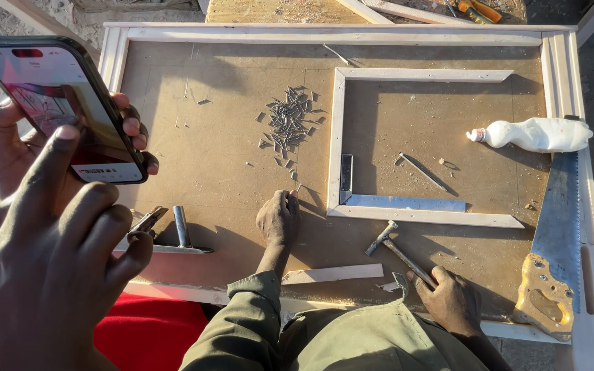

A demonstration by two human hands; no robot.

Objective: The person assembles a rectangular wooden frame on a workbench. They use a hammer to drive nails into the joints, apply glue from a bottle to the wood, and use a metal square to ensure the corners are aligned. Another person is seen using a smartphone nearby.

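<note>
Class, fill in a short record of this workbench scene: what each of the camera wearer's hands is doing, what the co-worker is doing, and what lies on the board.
Left hand: holds the phone, fingers round its edge
Right hand: forefinger over the phone's screen
Co-worker: one hand steadies a nail on the board; other hand grips a hammer
On board: wooden frame, nail pile, white bottle, handsaw
</note>
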